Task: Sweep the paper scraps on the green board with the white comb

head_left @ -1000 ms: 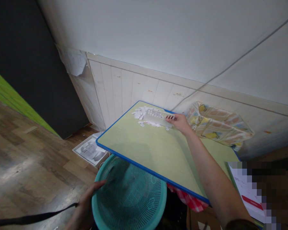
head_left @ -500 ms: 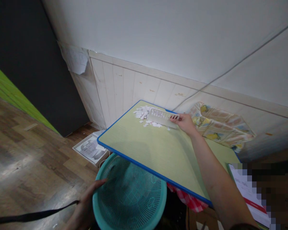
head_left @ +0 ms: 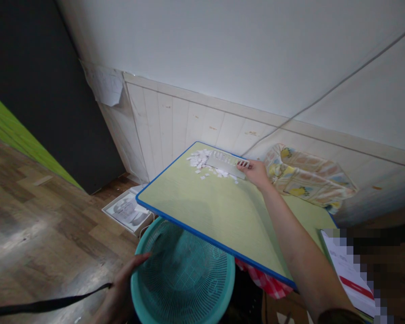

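Observation:
My right hand [head_left: 254,174] is closed on the near end of a pale, slotted plastic strip [head_left: 224,164], which stands on edge on the yellow-green tabletop. White paper scraps [head_left: 199,159] lie heaped at the strip's far end, and a few loose ones are scattered along its near side. Below the table's front edge sits a turquoise plastic basket [head_left: 183,261], with no scraps visible inside. My left hand [head_left: 123,279] grips the basket's left rim, thumb over the edge; its other fingers are hidden.
The table [head_left: 202,211] has a blue edge and stands against the white panelled wall. A patterned cloth [head_left: 307,177] rests at its back right, a printed booklet [head_left: 349,274] at its right end. An open white box [head_left: 128,209] is on the floor to the left.
My right hand and the plastic strip have shifted slightly left and toward the wall. More loose scraps show on the strip's near side. My left hand and the basket stay nearly still.

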